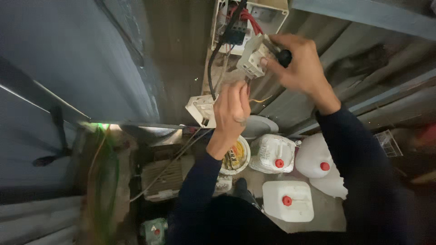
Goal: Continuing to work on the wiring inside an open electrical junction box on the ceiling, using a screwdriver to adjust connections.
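Beside the wall box [268, 11], hands grip: right [297, 63] a breaker [253, 56] tilted upward, left [231, 111] wires [248, 88].

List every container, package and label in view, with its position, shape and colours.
White square jug, red cap, on the floor, lowest.
White jug, red cap, faint label, beside the left hand.
Rounded white jug, red cap, under the right forearm.
Round white tub with yellow contents, below the left wrist.
No screens or signs.

socket [252, 56]: white, boxy, tilted, lifted off the wall, top centre of frame
screwdriver [282, 55]: black handle, tip against socket, top centre-right
wires [248, 19]: red and black, bunched in open box, top centre
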